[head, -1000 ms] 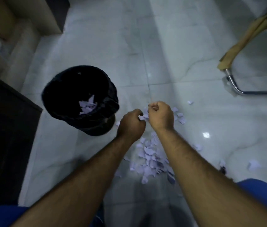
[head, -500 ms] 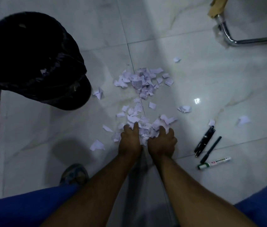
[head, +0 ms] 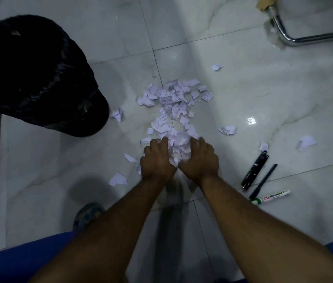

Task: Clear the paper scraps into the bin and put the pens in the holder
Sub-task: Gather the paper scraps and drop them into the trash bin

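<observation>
The bin (head: 28, 74) stood far left, its inside too dark to read. My left hand (head: 157, 160) and right hand (head: 199, 160) curled round a bunch of paper scraps (head: 179, 144), light and loose, best scooped from underneath. The pens (head: 260, 176) lay right; no holder showed.
</observation>
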{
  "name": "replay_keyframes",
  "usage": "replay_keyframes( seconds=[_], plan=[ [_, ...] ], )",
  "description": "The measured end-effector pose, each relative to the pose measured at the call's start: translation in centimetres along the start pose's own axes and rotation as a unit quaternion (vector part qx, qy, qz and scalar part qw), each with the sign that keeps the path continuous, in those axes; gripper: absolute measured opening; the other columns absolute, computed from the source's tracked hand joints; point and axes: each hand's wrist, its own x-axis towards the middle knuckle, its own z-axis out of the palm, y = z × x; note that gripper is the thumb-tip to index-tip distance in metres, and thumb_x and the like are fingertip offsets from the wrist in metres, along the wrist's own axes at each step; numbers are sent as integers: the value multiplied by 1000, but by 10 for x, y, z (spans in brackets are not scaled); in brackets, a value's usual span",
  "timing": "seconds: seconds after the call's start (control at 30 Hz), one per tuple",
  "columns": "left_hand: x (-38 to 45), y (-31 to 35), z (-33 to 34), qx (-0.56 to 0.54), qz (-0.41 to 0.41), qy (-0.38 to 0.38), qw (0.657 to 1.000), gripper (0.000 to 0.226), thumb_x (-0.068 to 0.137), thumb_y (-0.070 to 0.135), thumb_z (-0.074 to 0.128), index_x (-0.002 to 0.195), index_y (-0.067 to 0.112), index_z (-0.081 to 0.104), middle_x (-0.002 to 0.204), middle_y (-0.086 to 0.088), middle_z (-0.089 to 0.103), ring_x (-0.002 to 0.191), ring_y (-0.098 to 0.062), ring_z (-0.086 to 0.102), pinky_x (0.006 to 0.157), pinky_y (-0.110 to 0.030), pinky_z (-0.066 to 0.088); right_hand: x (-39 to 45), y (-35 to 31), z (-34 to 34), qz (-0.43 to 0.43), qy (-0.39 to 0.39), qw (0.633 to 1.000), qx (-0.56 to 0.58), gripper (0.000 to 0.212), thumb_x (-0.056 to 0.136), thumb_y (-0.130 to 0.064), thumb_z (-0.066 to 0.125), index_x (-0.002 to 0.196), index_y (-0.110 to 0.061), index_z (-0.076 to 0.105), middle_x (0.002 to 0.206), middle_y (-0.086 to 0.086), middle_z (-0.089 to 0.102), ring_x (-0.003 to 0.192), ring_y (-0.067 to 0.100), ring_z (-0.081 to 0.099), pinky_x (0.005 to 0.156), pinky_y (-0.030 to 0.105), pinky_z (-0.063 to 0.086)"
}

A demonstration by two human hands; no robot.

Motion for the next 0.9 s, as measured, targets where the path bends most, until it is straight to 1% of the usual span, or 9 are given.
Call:
replay_keyframes(
  seconds=[0.07, 0.13, 0.27, 0.4, 0.47, 0.53, 0.63, 0.73, 0.9],
  plan=[
    [4, 1, 6, 35, 3, -51, 998, 89, 75, 52, 69, 148, 19, 29, 133, -15, 46, 108, -34, 54, 77, -41, 52, 0, -3, 3, -21, -24, 998, -56, 95, 76, -65, 61, 152, -23, 22, 159, 12, 23, 140, 37, 31, 107, 49, 38],
    [17, 8, 11, 1, 13, -115, 993, 95, 75, 46, 74, 150, 20, 21, 136, -16, 41, 112, -34, 53, 82, -43, 53, 3, -7, 1, -46, -4, 997, -57, 80, 83, -53, 63, 149, -23, 30, 155, 12, 31, 133, 36, 37, 102, 45, 42],
    [43, 20, 11, -68, 49, -79, 993, 69, 83, 32, 69, 141, 18, 35, 126, -17, 47, 100, -34, 61, 76, -41, 58, 25, -11, -13, -75, 26, 997, 1, 56, 92, -33, 57, 144, -21, 39, 141, 12, 47, 120, 34, 48, 93, 41, 46],
    [60, 13, 5, 52, 25, 30, 998, 71, 82, 42, 63, 143, 21, 35, 133, -16, 47, 106, -33, 56, 69, -38, 51, 50, -14, -20, -88, 102, 991, -10, 80, 82, -44, 67, 149, -18, 33, 145, 16, 42, 126, 36, 46, 96, 42, 45],
    [72, 8, -3, 94, 17, -13, 995, 95, 80, 60, 61, 153, 26, 11, 155, -19, 25, 127, -39, 42, 86, -47, 49, 65, -14, -24, -77, 71, 993, -60, 97, 78, -58, 67, 154, -18, 21, 157, 18, 27, 140, 38, 33, 107, 44, 37],
    [84, 5, -10, 73, 6, -102, 992, 105, 78, 64, 62, 154, 29, -1, 161, -19, 6, 138, -44, 27, 99, -54, 41, 78, -14, -26, -83, -3, 992, -96, 108, 76, -65, 66, 156, -19, 10, 162, 18, 15, 147, 38, 20, 114, 47, 30],
    [105, 5, -10, 73, 7, -177, 981, 93, 79, 55, 67, 152, 29, 15, 152, -17, 22, 132, -41, 32, 101, -50, 42, 87, -21, -22, -121, -34, 986, -107, 95, 79, -60, 67, 154, -23, 22, 157, 16, 27, 142, 40, 29, 112, 47, 35],
    [101, 12, -3, 107, 102, -126, 981, 53, 91, 37, 53, 138, 17, 41, 135, -13, 48, 119, -32, 44, 92, -41, 42, 74, -31, -15, -151, 26, 987, -49, 55, 84, -36, 64, 135, -20, 50, 135, 12, 51, 119, 35, 49, 91, 41, 46],
    [78, 16, -2, -35, 55, -65, 996, 25, 95, 25, 55, 115, 13, 64, 123, -13, 55, 109, -29, 59, 93, -35, 45, 55, -31, -4, -109, 50, 992, 39, 21, 91, -21, 52, 104, -13, 66, 107, 14, 63, 97, 34, 59, 73, 32, 41]
  ],
)
